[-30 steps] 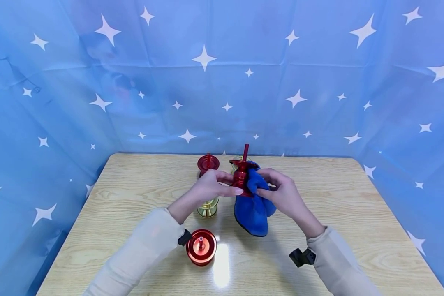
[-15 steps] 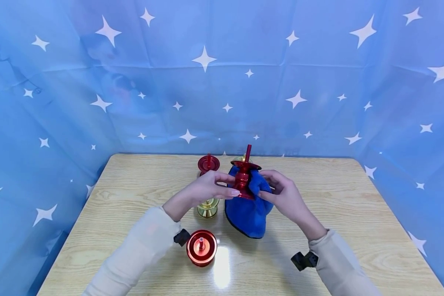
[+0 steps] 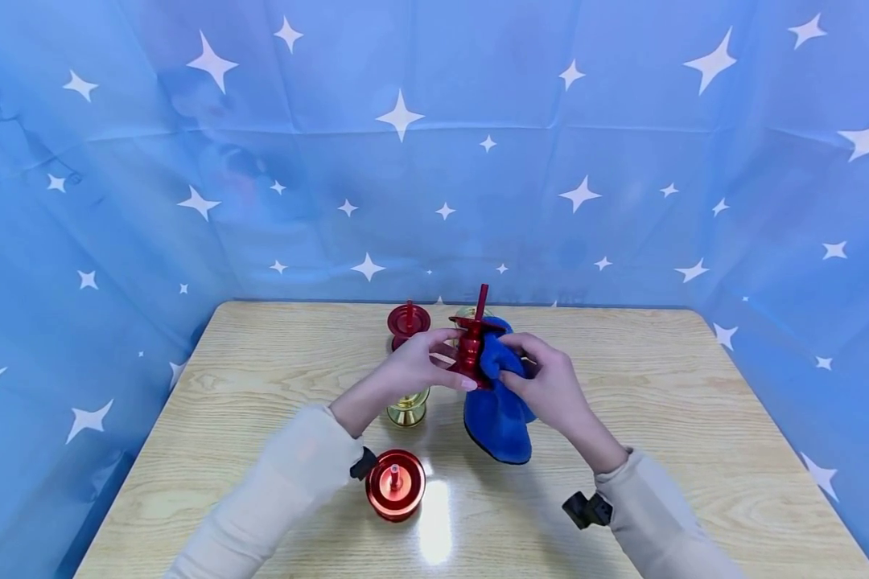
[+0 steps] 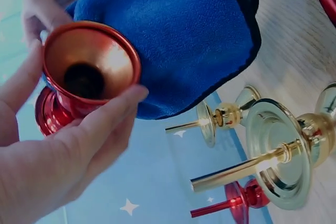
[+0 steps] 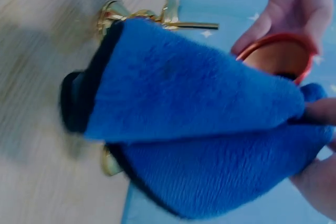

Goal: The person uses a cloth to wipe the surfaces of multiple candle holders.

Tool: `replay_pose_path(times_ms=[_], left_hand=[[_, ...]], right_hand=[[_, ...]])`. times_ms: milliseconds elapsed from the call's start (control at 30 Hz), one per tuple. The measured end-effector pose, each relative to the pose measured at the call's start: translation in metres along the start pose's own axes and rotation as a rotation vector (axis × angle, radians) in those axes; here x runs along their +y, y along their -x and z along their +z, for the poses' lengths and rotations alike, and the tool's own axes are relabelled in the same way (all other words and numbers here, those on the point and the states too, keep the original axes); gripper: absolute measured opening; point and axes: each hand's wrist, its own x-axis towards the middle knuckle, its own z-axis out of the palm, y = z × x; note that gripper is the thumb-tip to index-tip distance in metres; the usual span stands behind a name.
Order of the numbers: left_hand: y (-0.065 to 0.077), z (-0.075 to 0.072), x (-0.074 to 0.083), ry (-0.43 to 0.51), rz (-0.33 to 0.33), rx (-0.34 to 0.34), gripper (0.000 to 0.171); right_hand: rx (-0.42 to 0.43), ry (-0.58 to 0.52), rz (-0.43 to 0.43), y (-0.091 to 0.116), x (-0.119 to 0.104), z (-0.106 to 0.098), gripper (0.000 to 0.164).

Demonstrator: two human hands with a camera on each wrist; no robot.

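In the head view my left hand (image 3: 414,366) grips a red metal candlestick (image 3: 470,347) near its base, its thin tube pointing up with a slight lean. Its hollow flared base (image 4: 118,59) faces the camera in the left wrist view, fingers and thumb on opposite sides. My right hand (image 3: 550,378) pinches a blue plush cloth (image 3: 500,426) with dark edging, bunched against the right side of the candlestick. The cloth's lower part hangs loose over the table. In the right wrist view the folded cloth (image 5: 194,82) hides much of the candlestick.
A second red candlestick (image 3: 395,486) stands near the front of the wooden table (image 3: 659,418). Beneath my left wrist is a gold candlestick (image 3: 406,412). Farther back stand another red candlestick (image 3: 409,320) and a gold one (image 3: 465,314), partly hidden. A starry blue curtain (image 3: 405,177) surrounds the table.
The cloth swung left behind the candlestick half a second ago and now hangs back to its right. The candlestick shifted slightly right, then back left, staying in my left hand.
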Motion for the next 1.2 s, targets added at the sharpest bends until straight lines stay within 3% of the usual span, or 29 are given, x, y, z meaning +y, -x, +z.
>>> replay_pose_path(times_ms=[100,200,500,667,833,1000,1200], left_hand=[[-0.001,0.002,0.002,-0.062,0.002,0.040,0.069],[-0.001,0.000,0.003,-0.069,0.007,0.029,0.069],[0.003,-0.013,0.000,0.147,0.029,-0.125,0.064],[0.004,-0.012,0.000,0.168,0.022,-0.146,0.065],[0.003,-0.008,-0.001,0.059,0.032,-0.119,0.070],[0.000,-0.003,-0.004,-0.093,0.066,-0.053,0.069],[-0.002,0.000,-0.002,-0.230,0.102,-0.035,0.069]], right_hand=[[0.023,0.075,-0.032,-0.002,-0.005,-0.001,0.033],[0.017,0.077,-0.037,-0.002,-0.007,-0.004,0.034],[-0.074,-0.226,-0.012,-0.003,0.009,-0.009,0.033],[-0.047,-0.195,-0.012,-0.003,0.011,-0.008,0.032],[-0.025,-0.120,0.013,-0.003,0.008,-0.006,0.031],[-0.060,-0.004,0.028,-0.003,0.002,-0.005,0.029],[-0.054,0.075,0.026,-0.003,-0.011,-0.005,0.026]])
